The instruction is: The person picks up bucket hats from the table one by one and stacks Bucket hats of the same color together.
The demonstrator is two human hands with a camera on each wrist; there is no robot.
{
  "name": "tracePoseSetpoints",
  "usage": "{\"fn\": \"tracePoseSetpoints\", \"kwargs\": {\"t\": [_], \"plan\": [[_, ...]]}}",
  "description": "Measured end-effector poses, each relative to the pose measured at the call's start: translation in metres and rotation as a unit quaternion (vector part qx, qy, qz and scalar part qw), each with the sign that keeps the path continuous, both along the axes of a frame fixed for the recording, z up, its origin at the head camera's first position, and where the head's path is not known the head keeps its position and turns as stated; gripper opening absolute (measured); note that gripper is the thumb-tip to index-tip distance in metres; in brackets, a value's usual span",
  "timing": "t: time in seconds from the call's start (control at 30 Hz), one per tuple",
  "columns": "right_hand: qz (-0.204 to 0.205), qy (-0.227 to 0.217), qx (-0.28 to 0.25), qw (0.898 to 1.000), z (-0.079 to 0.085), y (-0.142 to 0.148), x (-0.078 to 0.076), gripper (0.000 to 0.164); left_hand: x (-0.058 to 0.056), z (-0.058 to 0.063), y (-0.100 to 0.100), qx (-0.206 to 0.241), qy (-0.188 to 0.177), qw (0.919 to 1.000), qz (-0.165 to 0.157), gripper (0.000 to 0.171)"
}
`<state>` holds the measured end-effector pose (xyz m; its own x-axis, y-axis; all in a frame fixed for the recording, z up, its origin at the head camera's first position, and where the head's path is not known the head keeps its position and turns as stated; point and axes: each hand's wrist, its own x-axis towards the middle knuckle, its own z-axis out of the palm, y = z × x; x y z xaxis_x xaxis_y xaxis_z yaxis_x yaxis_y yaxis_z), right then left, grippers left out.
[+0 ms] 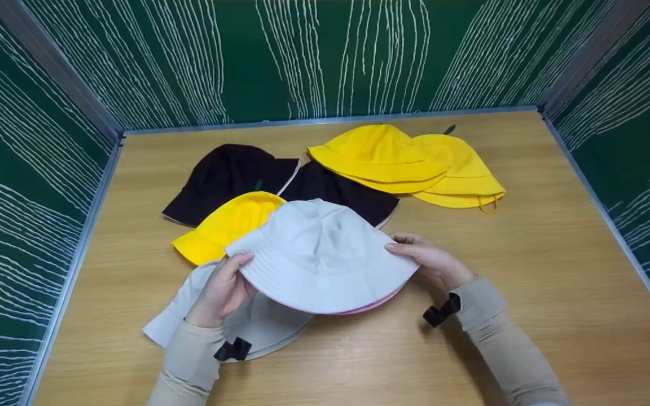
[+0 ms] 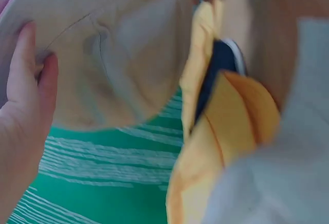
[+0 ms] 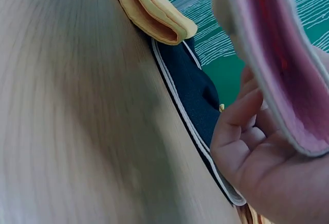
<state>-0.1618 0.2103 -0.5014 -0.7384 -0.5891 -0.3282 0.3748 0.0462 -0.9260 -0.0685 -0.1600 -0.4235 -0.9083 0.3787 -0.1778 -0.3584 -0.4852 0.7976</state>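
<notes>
A white bucket hat [image 1: 325, 254] with a pink lining is held up above the table between both hands. My left hand [image 1: 225, 290] pinches its brim at the left, thumb on the outer face. At the opposite end of the brim, my right hand [image 1: 429, 259] grips with thumb and fingers. The pink inside [image 3: 288, 64] of the hat shows in the right wrist view. Beneath the left hand lies another pale hat [image 1: 271, 327], partly covered by hand and sleeve. A yellow hat [image 1: 229, 225] sits just behind the held one, its right part hidden.
Farther back lie a black hat [image 1: 229, 180] and a second black hat [image 1: 342, 192], which the others overlap. Two yellow hats, one in front [image 1: 381, 158] and one behind [image 1: 460, 169], overlap at the back right. Green panels [image 1: 336, 62] with white lines wall the wooden table [image 1: 556, 282].
</notes>
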Motion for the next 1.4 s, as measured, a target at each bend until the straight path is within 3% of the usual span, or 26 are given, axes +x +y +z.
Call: {"fn": "tracePoseSetpoints", "kwargs": {"t": [0.1, 0.2, 0.37, 0.43, 0.5, 0.63, 0.83, 1.0, 1.13, 1.4], "plan": [[-0.014, 0.004, 0.036, 0.999, 0.005, -0.002, 0.002, 0.010, -0.001, -0.005, -0.008, -0.072, -0.012, 0.9973, 0.004, 0.030], [-0.015, 0.019, 0.061, 0.998, 0.007, -0.003, 0.003, 0.008, -0.002, -0.010, -0.014, -0.168, -0.018, 0.9854, 0.018, 0.037], [-0.013, 0.034, 0.087, 0.996, 0.009, -0.004, 0.005, 0.010, -0.005, -0.017, -0.022, -0.342, -0.024, 0.9386, 0.040, 0.041], [-0.015, 0.042, 0.092, 0.995, 0.010, -0.005, 0.006, 0.011, -0.006, -0.018, -0.026, -0.393, -0.027, 0.9184, 0.040, 0.041], [-0.014, 0.058, 0.092, 0.994, 0.009, -0.005, 0.006, 0.011, -0.007, -0.019, -0.029, -0.426, -0.025, 0.9037, 0.031, 0.041], [-0.005, 0.092, 0.101, 0.991, 0.009, -0.007, 0.007, 0.016, -0.006, -0.022, -0.035, -0.469, -0.024, 0.8824, 0.022, 0.039], [0.016, 0.137, 0.160, 0.978, 0.014, -0.012, 0.009, 0.031, -0.002, -0.024, -0.047, -0.517, -0.012, 0.8558, 0.003, 0.037], [0.030, 0.183, 0.186, 0.965, 0.021, -0.024, 0.009, 0.028, 0.003, -0.020, -0.061, -0.545, 0.007, 0.8379, -0.022, 0.032], [0.052, 0.208, 0.188, 0.959, 0.026, -0.039, 0.009, 0.026, 0.011, -0.018, -0.077, -0.575, 0.001, 0.8170, -0.046, 0.035], [0.095, 0.222, 0.179, 0.954, 0.038, -0.075, 0.013, 0.022, 0.027, -0.013, -0.112, -0.600, -0.032, 0.7967, -0.068, 0.048]]}}
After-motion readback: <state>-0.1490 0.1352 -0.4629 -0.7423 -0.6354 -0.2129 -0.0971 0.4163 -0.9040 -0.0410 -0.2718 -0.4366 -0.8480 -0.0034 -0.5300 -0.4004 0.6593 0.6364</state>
